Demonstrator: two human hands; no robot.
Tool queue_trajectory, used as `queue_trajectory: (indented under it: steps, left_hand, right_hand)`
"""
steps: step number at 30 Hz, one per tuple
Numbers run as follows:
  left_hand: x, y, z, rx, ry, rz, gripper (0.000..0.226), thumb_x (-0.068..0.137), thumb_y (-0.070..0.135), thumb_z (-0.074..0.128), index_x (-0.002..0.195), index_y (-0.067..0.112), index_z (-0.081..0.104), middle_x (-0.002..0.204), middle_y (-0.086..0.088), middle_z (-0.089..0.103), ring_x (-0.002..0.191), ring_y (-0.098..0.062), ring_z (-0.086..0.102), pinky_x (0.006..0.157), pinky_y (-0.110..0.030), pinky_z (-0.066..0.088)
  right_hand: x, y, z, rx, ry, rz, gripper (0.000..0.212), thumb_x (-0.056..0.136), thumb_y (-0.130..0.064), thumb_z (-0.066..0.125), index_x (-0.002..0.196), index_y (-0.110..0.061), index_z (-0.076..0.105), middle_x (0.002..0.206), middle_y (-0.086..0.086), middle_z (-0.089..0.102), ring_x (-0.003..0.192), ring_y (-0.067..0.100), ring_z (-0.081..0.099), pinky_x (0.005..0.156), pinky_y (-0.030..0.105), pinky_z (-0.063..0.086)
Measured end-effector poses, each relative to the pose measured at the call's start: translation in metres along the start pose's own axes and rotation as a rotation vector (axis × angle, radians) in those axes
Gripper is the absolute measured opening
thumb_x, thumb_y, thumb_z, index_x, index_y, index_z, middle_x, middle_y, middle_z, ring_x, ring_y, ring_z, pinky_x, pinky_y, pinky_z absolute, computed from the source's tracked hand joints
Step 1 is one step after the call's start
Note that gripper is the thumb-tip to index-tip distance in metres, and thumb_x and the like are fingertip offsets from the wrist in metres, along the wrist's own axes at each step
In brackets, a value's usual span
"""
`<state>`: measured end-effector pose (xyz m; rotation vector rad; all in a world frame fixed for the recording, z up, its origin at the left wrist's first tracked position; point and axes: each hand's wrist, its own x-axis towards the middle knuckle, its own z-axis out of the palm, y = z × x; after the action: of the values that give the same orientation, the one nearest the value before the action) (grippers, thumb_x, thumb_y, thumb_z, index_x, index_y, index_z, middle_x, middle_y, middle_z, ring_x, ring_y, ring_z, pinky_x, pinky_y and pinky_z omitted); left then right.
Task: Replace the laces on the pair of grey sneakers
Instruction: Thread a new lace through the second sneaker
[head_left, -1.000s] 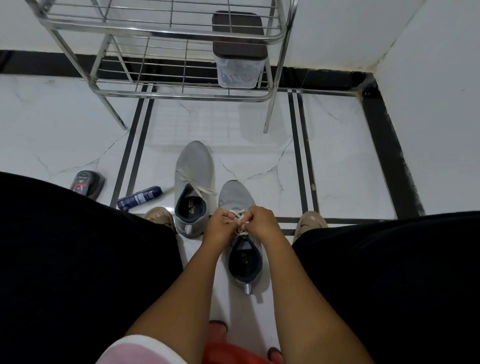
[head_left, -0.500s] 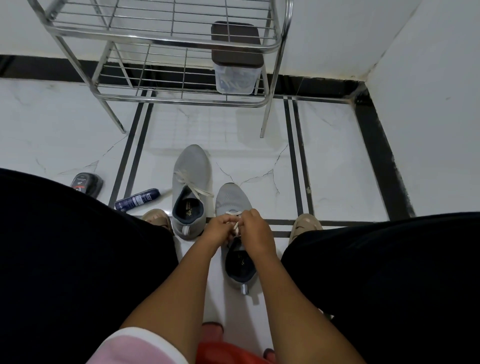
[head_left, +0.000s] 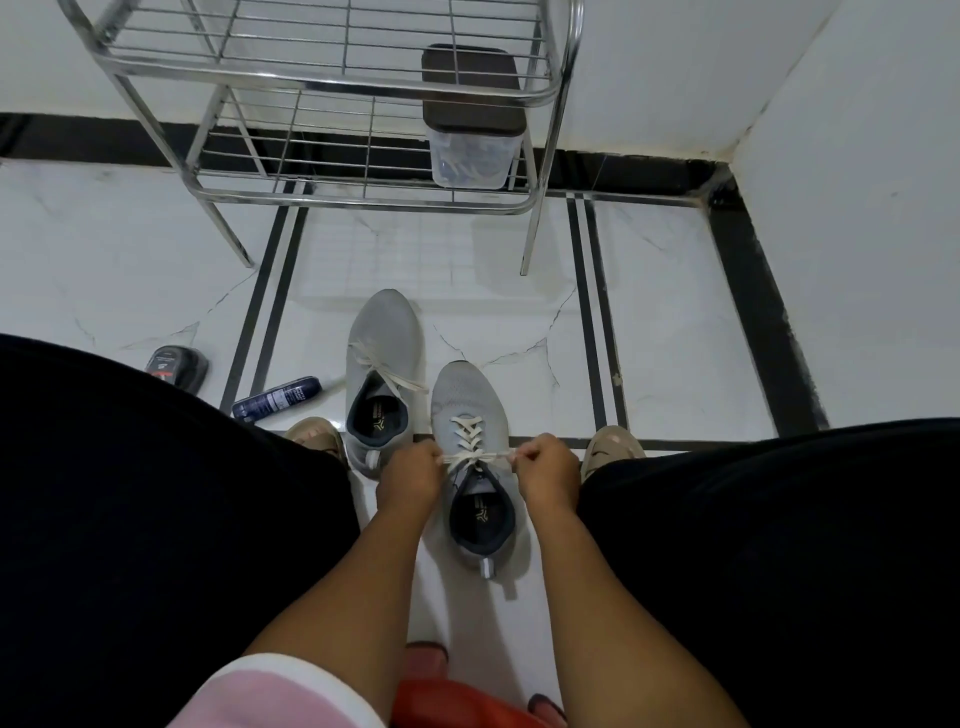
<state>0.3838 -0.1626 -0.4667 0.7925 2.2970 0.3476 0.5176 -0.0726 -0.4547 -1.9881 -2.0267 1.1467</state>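
Two grey sneakers lie on the floor (head_left: 675, 322), toes pointing away from me. My left hand (head_left: 413, 475) and right hand (head_left: 545, 475) pinch the near sneaker's (head_left: 470, 415) cream lace (head_left: 475, 458), stretched crosswise. Insole logos are unreadable.

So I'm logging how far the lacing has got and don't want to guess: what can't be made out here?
- Lace ends: hidden inside the left hand and right hand, head view.
- Far sneaker: lace too thin to tell how it is threaded.
- Spray can label: too small to read.
- Clear box contents: blurred behind rack wires.
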Motion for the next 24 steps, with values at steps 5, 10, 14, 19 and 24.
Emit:
queue_trajectory:
  steps: [5,10,14,19,24]
  left_hand:
    - [-0.001,-0.001,0.008,-0.071,-0.082,-0.026,0.027,0.093,0.01,0.042,0.109,-0.001,0.061,0.101,-0.009,0.058,0.103,-0.031,0.056,0.085,-0.036,0.044]
    - [-0.001,0.013,0.0,-0.998,-0.146,-0.443,0.021,0.093,0.012,0.046,0.073,0.013,0.053,0.068,-0.001,0.051,0.059,-0.012,0.047,0.057,-0.024,0.041]
    - [-0.016,0.021,-0.004,-1.422,-0.237,-0.464,0.016,0.094,0.016,0.047,0.081,0.012,0.055,0.057,0.002,0.058,0.048,-0.006,0.054,0.041,-0.015,0.034]
    - [-0.01,0.016,0.003,-1.629,-0.369,-0.476,0.028,0.097,0.016,0.038,0.093,0.003,0.063,0.054,0.004,0.056,0.04,-0.002,0.046,0.038,-0.012,0.029]
    - [-0.002,0.016,0.009,-1.721,-0.39,-0.526,0.029,0.099,0.018,0.036,0.076,0.009,0.05,0.053,0.003,0.049,0.035,-0.004,0.035,0.037,-0.014,0.027]
  right_hand:
    - [0.004,0.009,0.004,0.244,-0.158,0.204,0.016,0.078,-0.011,0.075,0.073,-0.019,0.062,0.085,0.004,0.068,0.082,0.022,0.062,0.081,0.031,0.052]
    - [0.014,0.01,0.007,0.193,-0.253,0.211,0.02,0.079,-0.022,0.073,0.063,-0.02,0.061,0.077,0.009,0.068,0.08,0.03,0.065,0.084,0.043,0.056]
    - [0.012,-0.004,0.005,0.277,-0.265,0.193,0.033,0.094,-0.033,0.052,0.065,-0.019,0.053,0.08,0.009,0.061,0.075,0.024,0.056,0.075,0.039,0.05]
    - [0.006,-0.015,0.014,0.824,-0.331,0.436,0.03,0.101,-0.029,0.04,0.106,-0.007,0.061,0.07,-0.002,0.068,0.054,0.009,0.046,0.051,0.02,0.042]
    - [0.009,-0.019,0.02,0.962,-0.3,0.505,0.028,0.102,-0.028,0.039,0.091,-0.009,0.057,0.062,0.0,0.06,0.05,0.01,0.036,0.052,0.022,0.037]
